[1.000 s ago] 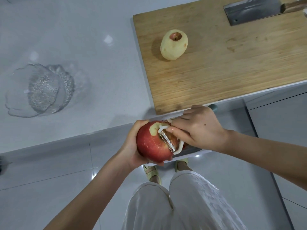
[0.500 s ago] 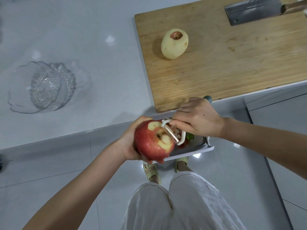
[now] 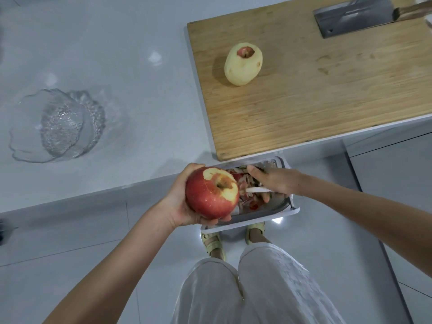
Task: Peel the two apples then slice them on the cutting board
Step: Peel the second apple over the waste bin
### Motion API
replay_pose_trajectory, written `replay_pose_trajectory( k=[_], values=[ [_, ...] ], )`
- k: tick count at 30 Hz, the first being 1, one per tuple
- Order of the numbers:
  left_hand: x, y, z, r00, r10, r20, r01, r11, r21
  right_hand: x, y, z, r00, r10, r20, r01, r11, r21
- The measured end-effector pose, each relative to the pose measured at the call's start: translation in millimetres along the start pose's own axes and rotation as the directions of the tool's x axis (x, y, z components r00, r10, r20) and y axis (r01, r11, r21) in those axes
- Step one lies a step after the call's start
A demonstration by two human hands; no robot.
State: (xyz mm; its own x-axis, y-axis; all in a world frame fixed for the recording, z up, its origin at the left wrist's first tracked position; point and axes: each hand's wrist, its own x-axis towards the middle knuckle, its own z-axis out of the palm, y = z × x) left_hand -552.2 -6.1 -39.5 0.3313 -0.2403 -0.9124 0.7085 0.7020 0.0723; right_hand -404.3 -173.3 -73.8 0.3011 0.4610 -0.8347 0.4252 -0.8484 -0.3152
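**Head view: second apple partly peeled, held over the scrap bin**

Materials and shapes. The red apple (image 3: pixel 211 197) is round, with glossy, finely speckled skin. Pale flesh shows in a bare patch around the stem hollow and down the side facing the bin; the rest is unpeeled. The peeled apple (image 3: pixel 243 64) is matt cream-yellow all over, apart from a red ring of skin left around its top hollow. It lies tilted on the cutting board (image 3: pixel 327 90), which is a rectangular slab of pale, straight-grained wood with a few faint stains. A cleaver (image 3: pixel 353 17) lies flat at the board's far right: broad grey steel blade, wooden handle cut off by the frame edge.

Surroundings. The countertop (image 3: pixel 117 66) is smooth, glossy grey-white. A clear glass bowl (image 3: pixel 58 125) with a wavy rim and pebbled texture stands on it, well apart from the board. Below the counter edge is a rectangular bin (image 3: pixel 280 215) with a white rim, holding red and pale peel scraps. Its far end is hidden by the counter edge, its left part by the red apple. White trousers (image 3: pixel 257 288) and pale sandals (image 3: pixel 212 244) show over the tiled floor.

Hands. The left hand (image 3: pixel 180 202) cups the red apple from below and behind, fingers wrapped under it and thumb on top, holding it in the air beside the bin. The right hand (image 3: pixel 275 183) hangs over the bin and grips a white peeler (image 3: pixel 257 189), whose tip points toward the apple without touching it. The thumb lies straight.
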Motion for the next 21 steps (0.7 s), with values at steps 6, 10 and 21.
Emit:
replay_pose_trajectory(
  k=[6,10,21],
  values=[
    [4.1,-2.0,-1.8,0.997,0.013,-0.076,-0.014,1.0,-0.012,12.1,13.2,14.6,0.971,0.129,0.201,-0.168,0.966,0.195],
    [7.0,-3.1,-4.0,0.996,0.009,-0.094,-0.01,1.0,-0.011,3.6,12.7,16.7,0.993,0.066,-0.097,-0.068,0.997,-0.02],
    [5.8,-0.7,0.9,0.996,-0.083,-0.037,0.087,0.991,0.1,-22.7,-20.4,8.2,0.211,-0.755,-0.621,0.612,0.597,-0.519]
  ],
)
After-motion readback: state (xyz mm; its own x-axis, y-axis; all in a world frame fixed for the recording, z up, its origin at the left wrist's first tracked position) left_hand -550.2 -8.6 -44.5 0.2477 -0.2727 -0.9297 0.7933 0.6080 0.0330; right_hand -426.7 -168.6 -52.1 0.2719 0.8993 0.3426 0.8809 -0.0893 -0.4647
